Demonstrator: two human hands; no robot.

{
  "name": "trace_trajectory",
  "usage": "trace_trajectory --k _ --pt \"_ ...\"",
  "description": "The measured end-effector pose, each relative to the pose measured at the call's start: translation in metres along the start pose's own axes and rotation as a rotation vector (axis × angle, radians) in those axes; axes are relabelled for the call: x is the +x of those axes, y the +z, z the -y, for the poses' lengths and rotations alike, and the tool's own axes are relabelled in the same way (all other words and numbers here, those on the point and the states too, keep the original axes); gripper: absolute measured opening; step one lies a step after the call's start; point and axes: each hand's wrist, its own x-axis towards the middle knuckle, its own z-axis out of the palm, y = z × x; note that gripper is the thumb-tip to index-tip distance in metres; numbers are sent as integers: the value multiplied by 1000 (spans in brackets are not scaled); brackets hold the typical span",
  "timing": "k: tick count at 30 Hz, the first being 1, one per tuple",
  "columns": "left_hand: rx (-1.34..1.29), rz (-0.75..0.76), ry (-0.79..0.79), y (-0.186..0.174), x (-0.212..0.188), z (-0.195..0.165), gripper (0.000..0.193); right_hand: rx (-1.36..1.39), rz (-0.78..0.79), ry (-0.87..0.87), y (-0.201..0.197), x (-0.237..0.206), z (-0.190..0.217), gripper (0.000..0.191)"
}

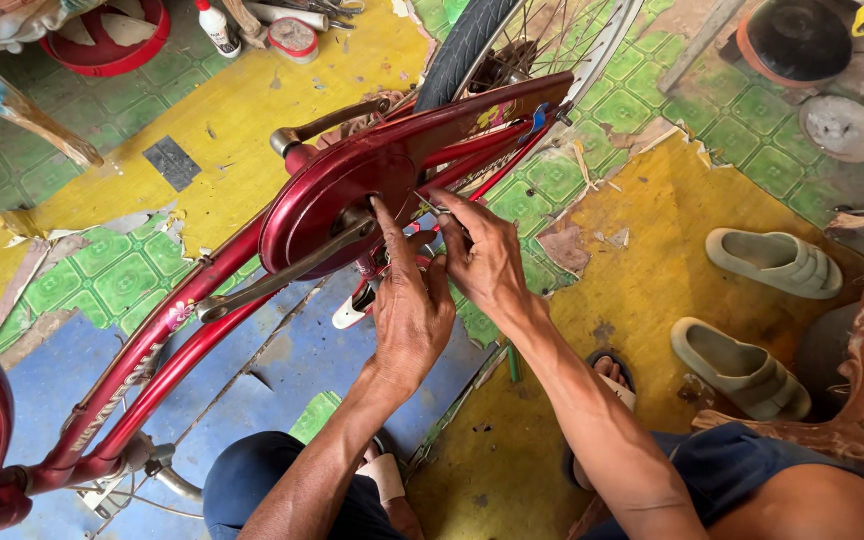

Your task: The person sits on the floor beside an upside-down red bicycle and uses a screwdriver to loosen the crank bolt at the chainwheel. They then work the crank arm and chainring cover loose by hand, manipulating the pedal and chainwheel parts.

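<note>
i'm looking down at a red bicycle (182,330) lying on its side on the patterned floor (252,110), rear wheel (472,40) toward the top of view. my left hand (407,310) lies against the round red chain guard (337,195), forefinger stretched up to its centre just beside the crank arm (282,275). my right hand (487,255) sits close beside it, fingertips pinched narrow on a small metal part (437,208) at the chainstays – too small to tell whether it's a nut or a clip. the left grip is loose, holding nothing i can make out. i judge this to be fine fastening work at the guard's rear mount; the next move calls for steadying the guard and turning gently – the part could slip. two pale sandals (767,265) lie well apart on the right.
</note>
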Motion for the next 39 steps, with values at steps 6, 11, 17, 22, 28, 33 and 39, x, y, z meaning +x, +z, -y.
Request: trace_trajectory --k 6,11,17,22,28,33,39 --pt "-112 13 -1 2 1 3 93 36 56 71 -3 7 6 36" --pt "-203 27 -57 5 3 3 92 21 72 37 -7 12 11 37" --pt "-222 5 47 7 3 11 101 11 108 101 -6 14 11 35" --pt "-284 42 -3 8 0 17 101 9 96 61 -4 16 7 32" --pt "-372 42 22 9 -1 19 105 -50 167 167 1 19 8 34" --pt "-359 31 -36 12 0 19 107 -101 103 -14 3 14 6 35" --pt "-345 0 64 12 1 22 107 -80 71 -62 5 14 1 44"
